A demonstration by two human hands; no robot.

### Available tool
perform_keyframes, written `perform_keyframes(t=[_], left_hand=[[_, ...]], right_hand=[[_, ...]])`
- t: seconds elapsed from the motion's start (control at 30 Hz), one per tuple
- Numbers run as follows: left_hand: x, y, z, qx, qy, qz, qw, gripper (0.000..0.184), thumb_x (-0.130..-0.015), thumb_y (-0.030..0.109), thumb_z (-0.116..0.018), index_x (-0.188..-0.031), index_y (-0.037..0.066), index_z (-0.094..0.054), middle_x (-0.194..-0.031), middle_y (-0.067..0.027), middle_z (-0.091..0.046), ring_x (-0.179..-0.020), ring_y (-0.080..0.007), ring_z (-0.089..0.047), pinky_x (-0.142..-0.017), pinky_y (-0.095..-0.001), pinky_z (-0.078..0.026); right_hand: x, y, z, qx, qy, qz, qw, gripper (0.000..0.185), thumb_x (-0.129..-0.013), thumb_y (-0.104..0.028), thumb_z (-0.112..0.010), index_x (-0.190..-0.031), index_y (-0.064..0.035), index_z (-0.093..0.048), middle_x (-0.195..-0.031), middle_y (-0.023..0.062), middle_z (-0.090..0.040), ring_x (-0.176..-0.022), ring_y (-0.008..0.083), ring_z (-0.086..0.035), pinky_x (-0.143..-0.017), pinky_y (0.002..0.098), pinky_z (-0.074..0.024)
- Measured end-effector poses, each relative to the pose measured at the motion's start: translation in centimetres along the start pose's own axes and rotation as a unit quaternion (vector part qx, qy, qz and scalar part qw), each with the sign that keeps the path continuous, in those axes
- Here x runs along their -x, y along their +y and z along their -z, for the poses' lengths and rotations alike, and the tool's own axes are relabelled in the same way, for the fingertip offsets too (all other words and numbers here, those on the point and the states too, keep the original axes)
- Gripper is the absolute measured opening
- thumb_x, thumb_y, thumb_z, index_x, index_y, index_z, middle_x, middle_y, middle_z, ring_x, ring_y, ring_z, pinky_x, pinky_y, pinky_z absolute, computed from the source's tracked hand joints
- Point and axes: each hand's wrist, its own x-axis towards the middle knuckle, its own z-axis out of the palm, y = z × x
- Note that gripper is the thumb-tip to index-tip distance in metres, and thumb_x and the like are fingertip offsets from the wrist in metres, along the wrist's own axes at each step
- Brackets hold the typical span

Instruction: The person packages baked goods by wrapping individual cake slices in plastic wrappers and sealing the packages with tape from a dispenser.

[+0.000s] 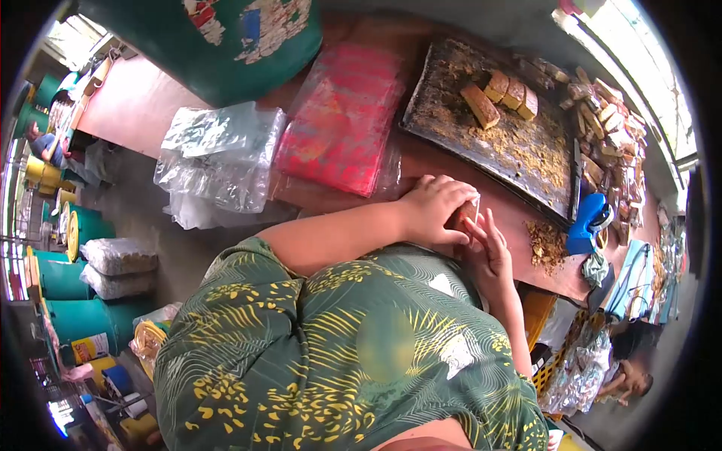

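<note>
My left hand [435,207] curls over a small brown baked bar [462,214] with a shiny edge like clear plastic film, close to my body at the table's front edge. My right hand [490,246] grips the bar's other side with thumb and forefinger, its other fingers raised. Much of the bar is hidden by my fingers. Beyond my hands lies a dark baking tray [526,161] strewn with crumbs. Several golden-brown baked bars [496,94] sit in its far part. To the left are a stack of red plastic bags [342,120] and some clear plastic bags [218,150].
A pile of wrapped bars [613,135] lies right of the tray. A blue tape dispenser [587,225] stands near the right edge beside loose crumbs [547,246]. A large green drum [233,45] stands at the back left. Other people are in the background.
</note>
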Motion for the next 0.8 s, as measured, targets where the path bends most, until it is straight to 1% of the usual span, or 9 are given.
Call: perform_keyframes(t=[0.1, 0.2, 0.27, 0.33, 0.37, 0.43, 0.6, 0.73, 0.8], left_hand=[[0.0, 0.3, 0.5, -0.003, -0.023, 0.017, 1.0, 0.085, -0.081, 0.057, -0.078, -0.144, 0.007, -0.053, -0.152, -0.0105, -0.052, -0.14, -0.0322, -0.045, -0.116, -0.0509, -0.033], [0.1, -0.4, 0.1, 0.0, -0.013, 0.008, 1.0, 0.089, -0.079, 0.059, -0.078, -0.145, 0.007, -0.051, -0.15, -0.011, -0.053, -0.139, -0.0326, -0.046, -0.114, -0.0508, -0.034], [-0.1, -0.4, -0.1, -0.003, -0.012, -0.009, 1.0, 0.09, -0.079, 0.06, -0.078, -0.146, 0.008, -0.05, -0.149, -0.0117, -0.053, -0.138, -0.0329, -0.047, -0.113, -0.0506, -0.034], [0.0, -0.4, 0.1, -0.012, -0.014, -0.007, 1.0, 0.09, -0.079, 0.061, -0.078, -0.146, 0.008, -0.051, -0.149, -0.0126, -0.054, -0.138, -0.0335, -0.048, -0.113, -0.0504, -0.035], [-0.2, -0.3, 0.2, -0.011, -0.016, -0.014, 1.0, 0.09, -0.079, 0.061, -0.078, -0.146, 0.008, -0.051, -0.148, -0.0131, -0.054, -0.137, -0.0338, -0.048, -0.112, -0.0503, -0.035], [-0.3, -0.2, 0.6, -0.02, -0.021, -0.011, 1.0, 0.088, -0.079, 0.063, -0.077, -0.145, 0.009, -0.052, -0.149, -0.0139, -0.054, -0.137, -0.0346, -0.048, -0.112, -0.0501, -0.036], [-0.7, 0.2, 1.3, -0.014, -0.032, -0.016, 0.999, 0.083, -0.08, 0.052, -0.081, -0.144, 0.008, -0.053, -0.15, -0.0126, -0.055, -0.137, -0.0325, -0.051, -0.115, -0.0476, -0.036], [-0.8, 0.5, 1.8, -0.003, -0.054, -0.009, 0.998, 0.081, -0.081, 0.049, -0.082, -0.145, 0.008, -0.053, -0.15, -0.0132, -0.055, -0.139, -0.0317, -0.05, -0.116, -0.0469, -0.035], [-0.8, 0.8, 1.8, -0.002, -0.057, -0.006, 0.998, 0.081, -0.081, 0.048, -0.081, -0.145, 0.008, -0.052, -0.151, -0.0134, -0.054, -0.139, -0.0317, -0.05, -0.116, -0.0468, -0.034]], right_hand=[[0.2, 1.6, 3.9, 0.099, 0.088, 0.141, 0.981, 0.06, -0.103, -0.007, -0.06, -0.159, -0.0061, -0.039, -0.148, 0.019, -0.056, -0.143, 0.0296, -0.049, -0.121, 0.0451, -0.0327], [0.8, 5.9, 12.9, 0.214, 0.391, 0.27, 0.854, 0.051, -0.104, -0.024, -0.065, -0.145, 0.0003, -0.049, -0.146, 0.017, -0.054, -0.132, 0.0282, -0.054, -0.112, 0.0416, -0.0415], [3.6, 7.0, 17.8, 0.218, 0.589, 0.033, 0.778, 0.045, -0.108, -0.018, -0.058, -0.142, 0.0093, -0.048, -0.142, 0.0207, -0.055, -0.118, 0.0268, -0.06, -0.102, 0.0391, -0.0517], [6.8, 16.5, 24.5, 0.186, 0.549, 0.045, 0.814, 0.046, -0.11, -0.025, -0.053, -0.144, 0.0062, -0.049, -0.141, 0.0174, -0.058, -0.115, 0.0238, -0.061, -0.098, 0.0362, -0.0527], [7.7, 17.8, 24.0, -0.05, 0.473, 0.007, 0.88, 0.047, -0.111, -0.028, -0.05, -0.147, 0.0033, -0.049, -0.141, 0.0158, -0.058, -0.115, 0.0229, -0.061, -0.097, 0.0349, -0.0525], [8.2, 20.0, 24.1, -0.173, 0.407, -0.11, 0.89, 0.053, -0.113, -0.038, -0.047, -0.15, -0.0001, -0.048, -0.134, 0.0104, -0.063, -0.115, 0.0208, -0.062, -0.097, 0.0314, -0.0485], [5.2, 14.6, 22.7, -0.082, 0.491, -0.167, 0.851, 0.054, -0.112, -0.048, -0.043, -0.134, -0.0046, -0.066, -0.114, 0.0046, -0.071, -0.092, 0.0129, -0.065, -0.078, 0.0289, -0.0504], [1.4, 11.0, 24.1, -0.17, 0.477, -0.268, 0.82, 0.043, -0.104, -0.05, -0.06, -0.106, -0.0099, -0.075, -0.092, 0.0009, -0.066, -0.075, 0.008, -0.056, -0.066, 0.0251, -0.045], [0.2, 9.9, 24.2, -0.101, 0.401, -0.246, 0.877, 0.037, -0.104, -0.046, -0.063, -0.099, -0.0108, -0.075, -0.09, -0.0003, -0.068, -0.072, 0.0123, -0.057, -0.065, 0.0292, -0.0466]])
